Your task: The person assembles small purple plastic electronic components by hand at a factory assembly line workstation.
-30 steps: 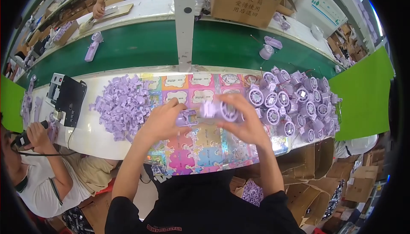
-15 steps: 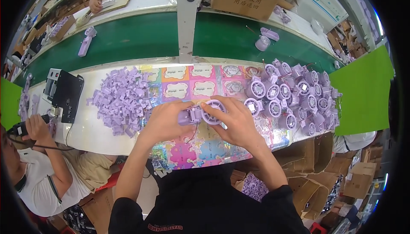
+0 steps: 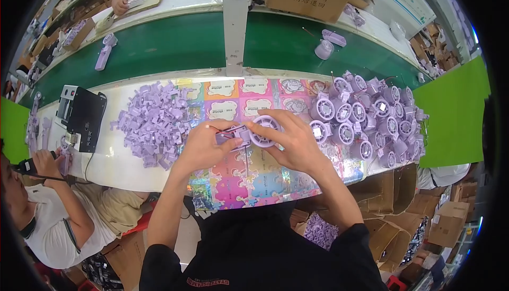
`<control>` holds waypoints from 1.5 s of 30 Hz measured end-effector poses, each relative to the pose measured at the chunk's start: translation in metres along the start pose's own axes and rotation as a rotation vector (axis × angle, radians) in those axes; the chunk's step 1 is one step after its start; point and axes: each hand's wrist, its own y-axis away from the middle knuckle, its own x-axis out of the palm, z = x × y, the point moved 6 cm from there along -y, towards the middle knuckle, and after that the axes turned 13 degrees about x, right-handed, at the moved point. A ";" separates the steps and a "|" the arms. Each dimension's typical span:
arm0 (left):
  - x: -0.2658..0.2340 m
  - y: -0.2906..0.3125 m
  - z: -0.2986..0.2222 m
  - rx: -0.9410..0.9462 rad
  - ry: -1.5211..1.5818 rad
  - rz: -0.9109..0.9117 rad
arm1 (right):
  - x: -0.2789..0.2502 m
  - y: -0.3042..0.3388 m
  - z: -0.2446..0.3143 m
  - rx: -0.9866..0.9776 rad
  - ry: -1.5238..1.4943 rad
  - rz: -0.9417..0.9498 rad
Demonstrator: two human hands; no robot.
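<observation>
Over the mat, my two hands hold a lilac round fan housing (image 3: 266, 130) with a spoked ring and a narrower bracket end (image 3: 242, 137). Closed about the bracket end, my left hand (image 3: 204, 146) has its thumb pressed on it. My right hand (image 3: 292, 141) grips the round ring, thumb across its near side and fingers behind. Thin red and black wires (image 3: 228, 130) run from the bracket end over my left fingers, and a dark wire hangs below. The underside of the housing is hidden.
Small lilac plastic parts (image 3: 154, 124) are heaped to the left, and lilac fan housings (image 3: 366, 118) with wires to the right. A colourful printed mat (image 3: 233, 182) covers the table's middle. Beyond are a green conveyor belt (image 3: 175, 39) and white post (image 3: 235, 31). A co-worker (image 3: 63, 206) sits left.
My left thumb has shifted onto the bracket end, and the red and black wires now lie across the top of my left fingers. The housing has turned slightly; the whole view has shifted a little.
</observation>
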 end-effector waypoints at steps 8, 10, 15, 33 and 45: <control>-0.077 0.007 0.003 -0.017 0.143 -0.235 | 0.046 -0.006 0.000 0.221 -0.406 -0.124; -0.120 0.011 0.000 -0.016 0.012 -0.349 | 0.078 0.002 0.028 0.028 -0.370 0.045; -0.167 -0.007 0.023 -0.080 -0.035 -0.427 | 0.146 0.010 0.074 -0.398 -0.224 0.186; -0.188 -0.178 0.253 -0.187 0.219 -0.475 | 0.167 -0.042 -0.012 0.180 -0.978 0.168; -0.042 -0.151 -0.061 1.016 -1.157 -0.196 | 0.146 -0.054 -0.039 0.464 -1.047 0.033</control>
